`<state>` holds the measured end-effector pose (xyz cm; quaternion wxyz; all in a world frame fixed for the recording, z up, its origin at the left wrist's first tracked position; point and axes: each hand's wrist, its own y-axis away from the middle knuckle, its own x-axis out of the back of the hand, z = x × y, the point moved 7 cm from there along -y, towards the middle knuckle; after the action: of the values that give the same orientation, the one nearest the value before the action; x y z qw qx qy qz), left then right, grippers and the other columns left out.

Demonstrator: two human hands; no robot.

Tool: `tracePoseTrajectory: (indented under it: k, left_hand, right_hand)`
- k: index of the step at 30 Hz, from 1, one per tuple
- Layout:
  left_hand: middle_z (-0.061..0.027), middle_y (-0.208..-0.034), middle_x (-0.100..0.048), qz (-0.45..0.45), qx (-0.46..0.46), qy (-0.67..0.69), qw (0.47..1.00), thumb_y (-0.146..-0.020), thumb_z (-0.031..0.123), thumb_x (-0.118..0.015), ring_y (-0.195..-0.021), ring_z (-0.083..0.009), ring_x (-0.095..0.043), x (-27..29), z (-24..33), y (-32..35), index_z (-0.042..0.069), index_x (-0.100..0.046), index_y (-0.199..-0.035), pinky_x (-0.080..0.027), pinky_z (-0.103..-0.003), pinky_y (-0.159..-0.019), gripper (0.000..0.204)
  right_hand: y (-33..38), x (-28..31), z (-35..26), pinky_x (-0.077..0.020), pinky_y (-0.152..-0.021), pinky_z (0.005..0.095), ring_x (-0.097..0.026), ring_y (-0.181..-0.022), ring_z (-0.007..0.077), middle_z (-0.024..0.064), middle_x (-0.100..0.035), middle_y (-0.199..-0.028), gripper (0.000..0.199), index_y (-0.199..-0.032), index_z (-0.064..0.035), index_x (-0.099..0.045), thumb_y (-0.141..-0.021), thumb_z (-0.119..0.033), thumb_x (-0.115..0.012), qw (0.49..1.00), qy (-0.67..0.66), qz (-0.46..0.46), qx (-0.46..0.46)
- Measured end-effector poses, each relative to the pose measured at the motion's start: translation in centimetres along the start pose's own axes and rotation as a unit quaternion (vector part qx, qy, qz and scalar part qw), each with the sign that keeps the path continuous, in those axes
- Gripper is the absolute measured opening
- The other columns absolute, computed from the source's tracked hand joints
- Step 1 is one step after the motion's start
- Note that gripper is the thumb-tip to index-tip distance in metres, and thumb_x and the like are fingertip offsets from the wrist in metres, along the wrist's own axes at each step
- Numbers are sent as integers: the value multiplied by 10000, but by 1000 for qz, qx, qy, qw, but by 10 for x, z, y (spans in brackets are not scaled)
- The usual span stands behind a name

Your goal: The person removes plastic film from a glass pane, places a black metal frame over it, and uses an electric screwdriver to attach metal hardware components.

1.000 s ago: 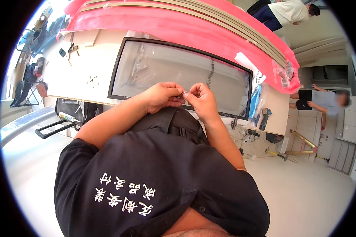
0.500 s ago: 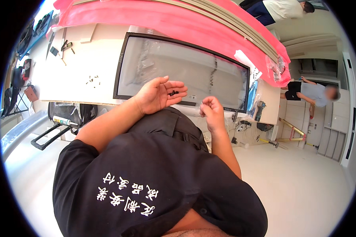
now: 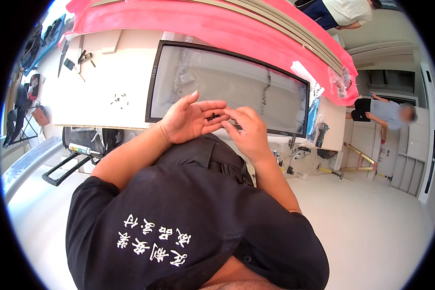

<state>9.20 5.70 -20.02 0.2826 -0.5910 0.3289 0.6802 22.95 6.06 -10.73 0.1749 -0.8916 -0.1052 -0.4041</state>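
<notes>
My left hand [image 3: 191, 118] is palm up with fingers stretched out, carrying several small black screws [image 3: 212, 117] on its fingers. Over its fingertips, my right hand [image 3: 249, 128] is closed with thumb and fingertips drawn together; anything between them is too small to make out. Beyond both hands a black-framed glass panel [image 3: 217, 72] lies on the white worktable [image 3: 82, 108]. More small dark screws [image 3: 120, 99] are scattered on the table to the left of the panel.
Pink sheeting [image 3: 188, 21] with long strips runs along the back. A clamp-like tool [image 3: 84, 58] lies far left on the table; a power drill [image 3: 321, 134] is at the right end. A sealant tube [image 3: 79, 148] rests on a black case below. Two people [image 3: 389, 112] [image 3: 348, 12] are at the right.
My right hand has moved left and up to the fingertips of my left hand. My left hand keeps the screws, and the view has shifted slightly.
</notes>
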Motion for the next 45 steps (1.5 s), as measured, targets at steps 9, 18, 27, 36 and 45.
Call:
tracePoseTrajectory:
  k: [9, 18, 27, 36, 45]
  left_hand:
    - [-156, -1434, -509, 6, -27, -28, 999, -965, 610, -483, -1240, -237, -544, 6, 9, 14, -45, -380, -1499, -405, -374, -1119, 851]
    - [-148, -1396, -533, 1, -14, -21, 1000, -984, 578, -482, -1265, -245, -530, 4, 8, 17, -44, -435, -1452, -420, -372, -1098, 779]
    - [-187, -1438, -500, -10, -10, -26, 1000, -972, 582, -500, -1297, -268, -520, 6, 11, 16, -61, -408, -1466, -419, -391, -1114, 816]
    - [-235, -1562, -373, 2, -30, -30, 999, -964, 570, -522, -1448, -311, -397, 2, 15, 21, -69, -338, -1510, -373, -410, -1176, 860]
    - [-221, -1589, -335, 7, -28, -48, 998, -951, 584, -534, -1470, -317, -358, -6, 18, 19, -50, -324, -1523, -358, -413, -1182, 880]
  right_hand:
    - [-12, -30, -20, -537, -696, 369, -651, -799, 254, 48, -655, -890, 161, -953, -80, -747, -800, -113, -784, 990, 94, -36, 94]
    - [-21, -44, -6, -532, -703, 391, -658, -789, 300, 103, -644, -907, 111, -894, -50, -648, -826, -120, -701, 984, 30, -160, -71]
    - [-14, -48, 1, -524, -663, 411, -651, -750, 289, 112, -635, -863, 87, -871, -48, -603, -857, -124, -643, 994, 14, -73, -74]
    - [26, -41, 37, -496, -596, 268, -636, -725, 152, 91, -643, -929, 55, -958, -65, -563, -928, -102, -591, 711, -646, -87, -263]
    - [37, -57, 38, -378, -507, 263, -507, -607, 135, 52, -572, -825, 126, -948, -68, -579, -932, -50, -456, 541, -755, -63, -365]
